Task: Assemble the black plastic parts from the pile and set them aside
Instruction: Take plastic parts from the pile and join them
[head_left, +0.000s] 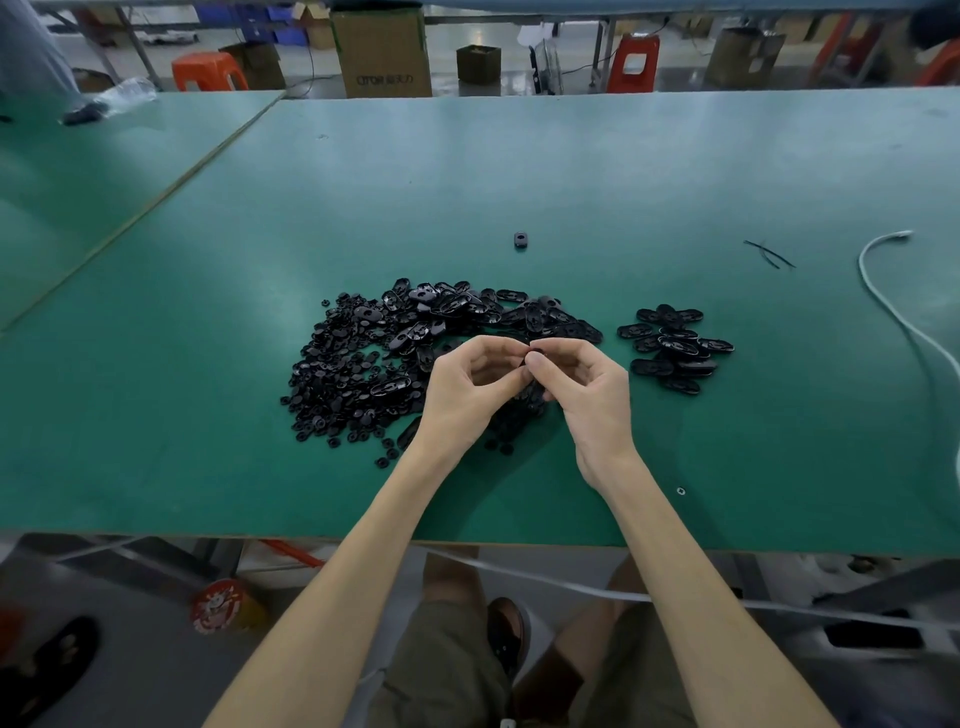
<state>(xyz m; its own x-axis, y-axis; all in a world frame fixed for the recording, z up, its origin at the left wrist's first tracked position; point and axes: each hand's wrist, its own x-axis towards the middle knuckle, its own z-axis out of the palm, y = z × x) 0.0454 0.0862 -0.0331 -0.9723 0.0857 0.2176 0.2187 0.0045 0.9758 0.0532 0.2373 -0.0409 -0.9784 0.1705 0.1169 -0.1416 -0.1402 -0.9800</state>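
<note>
While the left hand (467, 395) and right hand (587, 389) together pinch a part (535, 356), the pile (358, 364) lies beneath them, with a stack (675, 345) just right of the right hand.

Soft, even overhead light on a green table (623, 182), with a pale sheen across its far half. Faint shadows lie under the left hand (467, 389) and right hand (589, 397). Centre sharp; edges bow, corners darken and blur.

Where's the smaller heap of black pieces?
In the head view, the smaller heap lies on the green table, right of the big pile and the right hand.
</note>
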